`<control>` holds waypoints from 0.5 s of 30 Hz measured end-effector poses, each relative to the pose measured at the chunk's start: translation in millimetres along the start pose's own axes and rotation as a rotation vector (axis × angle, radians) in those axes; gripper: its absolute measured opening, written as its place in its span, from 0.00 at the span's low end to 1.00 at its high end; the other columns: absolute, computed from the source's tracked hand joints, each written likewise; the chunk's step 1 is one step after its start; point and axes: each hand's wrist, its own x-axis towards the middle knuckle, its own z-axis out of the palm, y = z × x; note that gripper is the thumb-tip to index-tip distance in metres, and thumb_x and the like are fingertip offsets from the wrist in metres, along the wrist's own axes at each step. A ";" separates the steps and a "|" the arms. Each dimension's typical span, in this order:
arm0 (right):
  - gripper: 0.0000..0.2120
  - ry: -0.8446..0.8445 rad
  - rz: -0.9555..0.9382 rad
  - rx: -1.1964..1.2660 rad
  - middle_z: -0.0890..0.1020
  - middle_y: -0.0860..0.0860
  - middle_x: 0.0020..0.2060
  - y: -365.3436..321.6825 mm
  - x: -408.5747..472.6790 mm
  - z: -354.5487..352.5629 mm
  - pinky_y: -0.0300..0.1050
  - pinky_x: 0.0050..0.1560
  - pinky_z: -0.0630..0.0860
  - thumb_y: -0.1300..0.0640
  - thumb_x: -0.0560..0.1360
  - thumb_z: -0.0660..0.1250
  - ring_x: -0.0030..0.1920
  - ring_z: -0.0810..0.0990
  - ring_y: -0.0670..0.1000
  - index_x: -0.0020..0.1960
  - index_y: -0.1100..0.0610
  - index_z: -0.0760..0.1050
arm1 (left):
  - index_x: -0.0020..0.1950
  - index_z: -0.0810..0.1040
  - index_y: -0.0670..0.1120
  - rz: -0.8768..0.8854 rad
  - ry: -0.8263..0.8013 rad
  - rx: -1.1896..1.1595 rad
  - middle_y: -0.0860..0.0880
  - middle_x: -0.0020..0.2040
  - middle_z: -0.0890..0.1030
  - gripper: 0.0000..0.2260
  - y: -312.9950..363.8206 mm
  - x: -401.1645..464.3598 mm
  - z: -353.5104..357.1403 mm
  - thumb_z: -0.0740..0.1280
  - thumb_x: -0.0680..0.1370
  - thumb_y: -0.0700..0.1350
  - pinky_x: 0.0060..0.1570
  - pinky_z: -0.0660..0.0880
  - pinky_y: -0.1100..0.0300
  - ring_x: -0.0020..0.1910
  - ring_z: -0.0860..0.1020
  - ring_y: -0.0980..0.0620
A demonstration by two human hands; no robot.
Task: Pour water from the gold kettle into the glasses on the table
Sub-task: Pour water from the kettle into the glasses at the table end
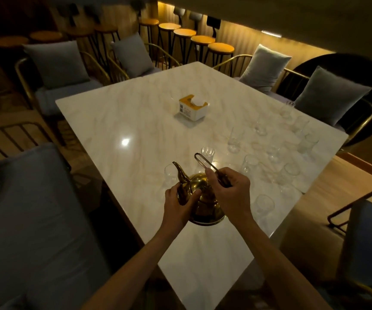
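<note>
gold kettle (pixel 199 199) on the near part of the white marble table (pixel 122 113), close to its near right edge, spout pointing up and away to the left. left hand (pixel 179 205) pressed against the kettle's left side just below the spout, fingers curled onto the body, thumb lying across the top near the lid. right hand (pixel 231 191) closed around the near end of the thin wire handle (pixel 205 163), pinched between thumb and fingers; far loop of the handle sticking up and away past the knuckles. whether the kettle base rests fully on the table or sits slightly lifted: cannot tell.

clear empty-looking glasses scattered over the right half of the table: one (pixel 208 153) just beyond the handle loop, one (pixel 170 174) just left of the spout, partly behind it, another (pixel 263 204) near the right wrist, the rest (pixel 292 139) spread further right toward the table edge. dim light, contents of the glasses hard to read.

yellow and white tissue box (pixel 193 107) mid-table, well apart from the kettle. grey-cushioned chairs (pixel 56 63) around the far sides, row of orange bar stools (pixel 194 36) behind.
</note>
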 end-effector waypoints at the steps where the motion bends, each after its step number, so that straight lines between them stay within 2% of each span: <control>1: 0.11 -0.004 -0.007 0.003 0.78 0.42 0.28 0.5 4.0 -1.1 0.33 0.39 0.75 0.51 0.75 0.73 0.31 0.79 0.45 0.38 0.56 0.80 | 0.70 0.70 0.52 -0.003 0.011 -0.008 0.54 0.62 0.69 0.30 2.4 1.3 3.2 0.69 0.71 0.62 0.57 0.69 0.61 0.60 0.70 0.56; 4: 0.07 -0.011 0.010 0.008 0.82 0.42 0.32 3.4 12.0 -3.5 0.35 0.41 0.79 0.54 0.75 0.74 0.35 0.83 0.44 0.43 0.58 0.83 | 0.71 0.70 0.51 -0.029 0.031 -0.026 0.53 0.63 0.69 0.30 6.4 5.0 10.3 0.70 0.73 0.60 0.58 0.70 0.60 0.61 0.70 0.55; 7: 0.06 -0.019 0.027 0.011 0.85 0.45 0.36 5.5 14.1 -5.4 0.44 0.43 0.84 0.55 0.75 0.74 0.37 0.85 0.45 0.50 0.57 0.84 | 0.71 0.70 0.51 -0.025 0.035 -0.026 0.54 0.63 0.69 0.26 9.2 6.2 12.2 0.71 0.75 0.57 0.57 0.70 0.61 0.60 0.70 0.56; 11: 0.13 -0.051 0.106 0.090 0.81 0.38 0.27 1.8 11.0 -5.0 0.34 0.39 0.81 0.57 0.76 0.73 0.31 0.83 0.41 0.60 0.53 0.80 | 0.72 0.70 0.51 -0.038 0.016 -0.015 0.56 0.61 0.70 0.26 10.0 10.9 9.1 0.71 0.76 0.55 0.55 0.68 0.63 0.60 0.69 0.57; 15: 0.15 -0.033 0.125 0.092 0.82 0.43 0.32 2.3 9.5 4.0 0.37 0.42 0.82 0.56 0.76 0.72 0.34 0.83 0.43 0.62 0.51 0.80 | 0.71 0.71 0.52 -0.041 -0.017 -0.020 0.57 0.62 0.69 0.26 5.3 19.5 1.6 0.72 0.76 0.54 0.57 0.69 0.61 0.62 0.69 0.56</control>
